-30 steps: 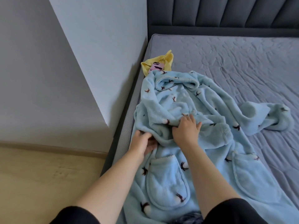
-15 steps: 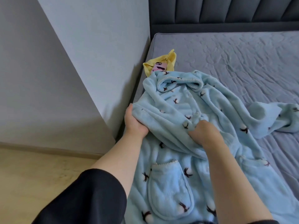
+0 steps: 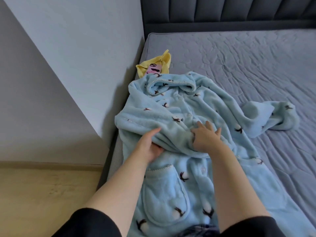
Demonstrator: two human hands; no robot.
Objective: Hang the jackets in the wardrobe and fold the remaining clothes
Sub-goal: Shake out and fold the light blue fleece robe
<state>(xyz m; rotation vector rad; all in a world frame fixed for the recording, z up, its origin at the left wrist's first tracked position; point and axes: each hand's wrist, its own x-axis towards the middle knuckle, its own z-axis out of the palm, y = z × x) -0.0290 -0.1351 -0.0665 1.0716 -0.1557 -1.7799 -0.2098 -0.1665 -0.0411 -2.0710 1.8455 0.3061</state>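
Note:
A light blue fleece robe with small dark prints lies spread along the left side of the bed, collar toward the headboard. Its left sleeve is folded across the chest; its right sleeve trails out to the right. My left hand grips the lower edge of the folded sleeve, thumb on top and fingers tucked under the fabric. My right hand lies flat on the folded fleece with fingers spread. A front pocket shows between my forearms.
A yellow garment with a pink printed patch peeks out beyond the robe's collar. The grey mattress stretches to the right, the dark padded headboard behind it. A white wall panel and wooden floor lie left.
My left hand has slid from the sleeve's outer left edge toward the middle of the robe. My right hand has opened from a curled grip and now lies flat on the fleece.

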